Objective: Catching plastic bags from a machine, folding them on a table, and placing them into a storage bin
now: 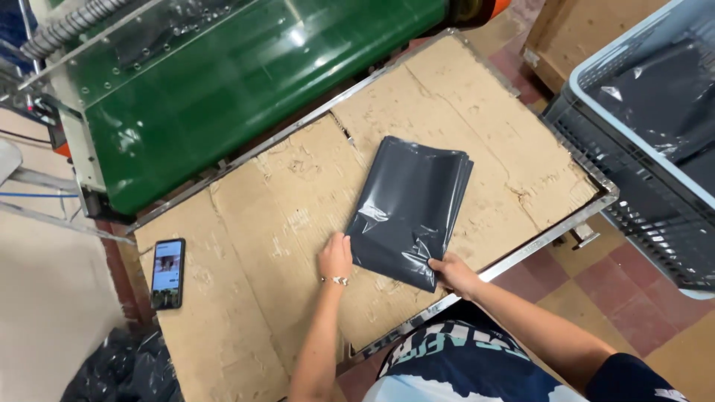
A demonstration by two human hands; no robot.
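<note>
head view: crate (pixel 588 141) holds dark plastic bags (pixel 663 97).

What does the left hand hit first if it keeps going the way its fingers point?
The left hand already touches the near-left edge of the dark grey poly bag stack. Its fingers point up and slightly right, so it would likely slide along that stack, then over bare cardboard.

The tabletop (pixel 521 257) is a metal-edged frame covered with worn, torn sheets of brown cardboard (pixel 275 201). A flat stack of dark grey plastic bags (pixel 410 205) lies on the cardboard, reaching away from the left hand (pixel 335 258) and right hand (pixel 454 274), which both rest at its near edge. A phone (pixel 167 273) with a lit screen lies well to the left of the left hand, near the tabletop's edge.
</note>
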